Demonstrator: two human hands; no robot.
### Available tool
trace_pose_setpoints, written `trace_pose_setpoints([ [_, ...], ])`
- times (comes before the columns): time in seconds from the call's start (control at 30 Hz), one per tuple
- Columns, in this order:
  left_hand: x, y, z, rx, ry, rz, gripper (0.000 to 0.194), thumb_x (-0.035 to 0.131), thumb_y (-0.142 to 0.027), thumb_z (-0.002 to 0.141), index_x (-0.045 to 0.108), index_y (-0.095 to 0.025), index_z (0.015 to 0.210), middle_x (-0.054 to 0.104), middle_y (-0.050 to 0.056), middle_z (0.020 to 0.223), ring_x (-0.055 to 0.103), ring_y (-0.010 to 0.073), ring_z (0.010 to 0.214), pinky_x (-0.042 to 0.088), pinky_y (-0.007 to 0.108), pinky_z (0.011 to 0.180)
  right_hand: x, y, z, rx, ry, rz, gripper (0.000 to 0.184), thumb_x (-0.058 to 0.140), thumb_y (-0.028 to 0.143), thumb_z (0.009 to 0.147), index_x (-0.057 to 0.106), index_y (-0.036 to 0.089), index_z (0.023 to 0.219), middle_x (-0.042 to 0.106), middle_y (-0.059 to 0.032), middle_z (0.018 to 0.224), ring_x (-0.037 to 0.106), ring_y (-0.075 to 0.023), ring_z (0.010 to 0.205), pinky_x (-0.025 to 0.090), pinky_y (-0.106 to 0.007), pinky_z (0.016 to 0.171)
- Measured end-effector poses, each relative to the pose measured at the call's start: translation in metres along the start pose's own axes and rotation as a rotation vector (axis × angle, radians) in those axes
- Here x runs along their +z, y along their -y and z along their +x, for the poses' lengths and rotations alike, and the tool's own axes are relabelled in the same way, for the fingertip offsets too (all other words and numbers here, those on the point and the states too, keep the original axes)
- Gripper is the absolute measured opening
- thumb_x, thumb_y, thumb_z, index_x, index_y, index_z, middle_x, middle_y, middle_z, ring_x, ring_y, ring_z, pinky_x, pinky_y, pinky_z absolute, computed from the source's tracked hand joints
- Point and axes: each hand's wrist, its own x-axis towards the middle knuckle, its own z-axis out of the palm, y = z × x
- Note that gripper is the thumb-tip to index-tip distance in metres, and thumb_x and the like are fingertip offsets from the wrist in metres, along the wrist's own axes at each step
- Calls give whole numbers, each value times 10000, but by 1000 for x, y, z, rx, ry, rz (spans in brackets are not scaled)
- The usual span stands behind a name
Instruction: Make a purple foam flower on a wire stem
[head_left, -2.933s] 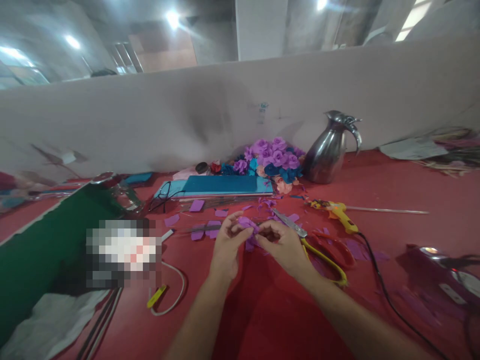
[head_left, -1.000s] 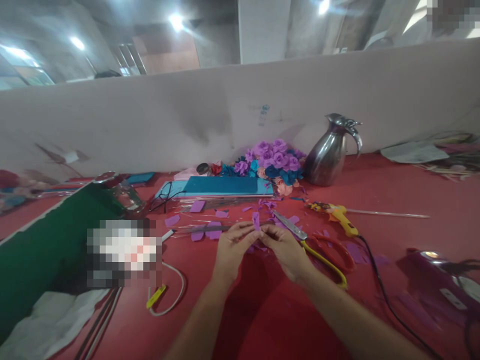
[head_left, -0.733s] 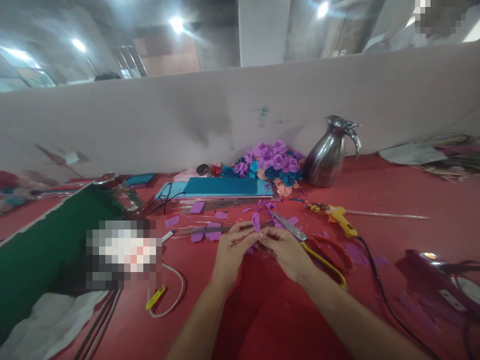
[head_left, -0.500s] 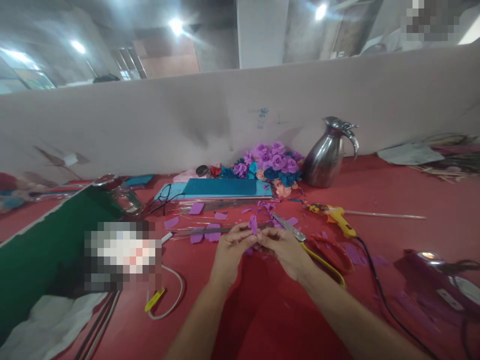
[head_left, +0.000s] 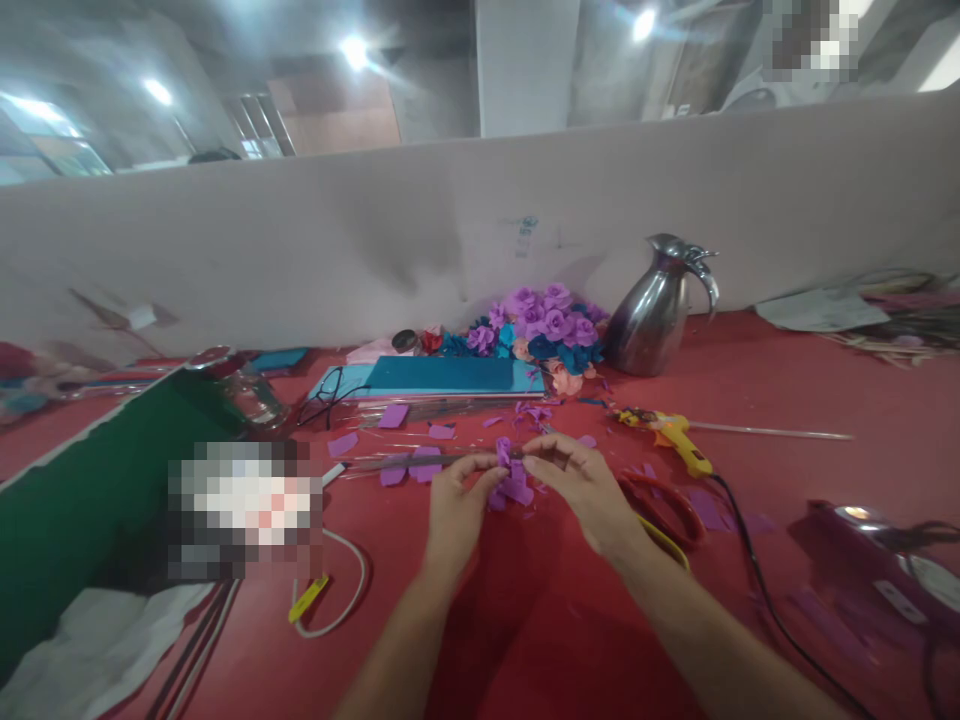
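Note:
A small curled piece of purple paper [head_left: 504, 452] stands upright between my hands. My left hand [head_left: 459, 505] pinches it between thumb and fingertips. Just to its right, my right hand [head_left: 589, 490] has thumb and forefinger brought together beside the paper; whatever is between them is too small to make out. Loose purple paper pieces lie below and behind the fingers. Scissors [head_left: 675, 510] with red and yellow handles lie by my right wrist, their blades mostly hidden by that hand.
A yellow glue gun [head_left: 681, 445] with a black cord lies right. Behind are paper flowers [head_left: 555, 325], blue sheets [head_left: 450, 373] and a metal jug [head_left: 652, 310]. Purple cut pieces [head_left: 394, 416] lie left of centre. A green-sided box [head_left: 150, 450] stands at left.
My right hand has drawn slightly away to the right from the left hand and now covers the scissor blades. The purple paper looks more curled and sits a little lower.

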Motion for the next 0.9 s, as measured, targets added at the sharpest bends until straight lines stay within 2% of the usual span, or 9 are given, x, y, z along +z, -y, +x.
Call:
trace_pose_setpoints([
  [0.17, 5, 1, -1, 27, 50, 39, 107, 695, -188, 670, 762, -191, 754, 695, 30, 694, 580, 159, 646, 455, 253, 605, 1, -1, -3, -124, -19, -193, 158, 645, 316, 740, 665, 193, 838, 696, -40, 791, 633, -178, 737, 502, -310, 714],
  [0.4, 6, -2, -3, 96, 63, 119, 94, 691, -206, 699, 766, -214, 755, 690, 25, 692, 575, 174, 666, 439, 260, 631, 0, -4, -2, -141, -60, -256, 131, 591, 264, 726, 675, 197, 802, 703, -22, 734, 630, -168, 669, 497, -298, 667],
  [0.53, 6, 0, -2, 111, 56, 94, 74, 709, -183, 684, 762, -214, 726, 693, 32, 722, 586, 188, 724, 436, 273, 701, 0, -8, 0, -100, -59, -174, 115, 594, 260, 706, 670, 198, 768, 695, -14, 714, 623, -164, 666, 485, -292, 655],
  [0.67, 5, 0, -1, 128, 79, 120, 85, 681, -185, 716, 759, -216, 730, 688, 36, 737, 579, 187, 728, 428, 277, 706, 2, -7, 2, 19, -44, 31, 112, 645, 294, 673, 647, 200, 733, 690, -13, 703, 612, -160, 658, 483, -298, 666],
  [0.9, 4, 10, 1, 52, 96, 15, 113, 665, -284, 759, 715, -184, 776, 665, 34, 768, 563, 164, 710, 438, 264, 680, 8, 0, -1, 148, -5, 248, 127, 697, 293, 621, 639, 198, 680, 660, 8, 640, 585, -142, 635, 451, -280, 656],
])
